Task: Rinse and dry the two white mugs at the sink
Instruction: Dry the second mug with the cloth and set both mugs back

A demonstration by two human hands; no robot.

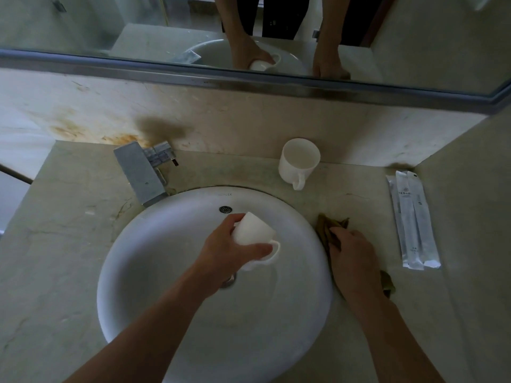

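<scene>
My left hand (229,248) grips a white mug (253,230) tipped mouth-down over the round white sink (166,286), its handle pointing right. A second white mug (298,161) stands upright on the counter behind the sink, to the right, handle toward me. Flat on an olive-green cloth (330,228), my right hand (349,255) rests on the counter at the basin's right rim, fingers curled over the cloth. Part of the cloth is hidden under the hand.
A square chrome faucet (141,172) stands at the sink's back left; no water stream is visible. Two wrapped toiletry packets (414,219) lie at the counter's right side beside the wall. A mirror (249,31) runs along the back wall.
</scene>
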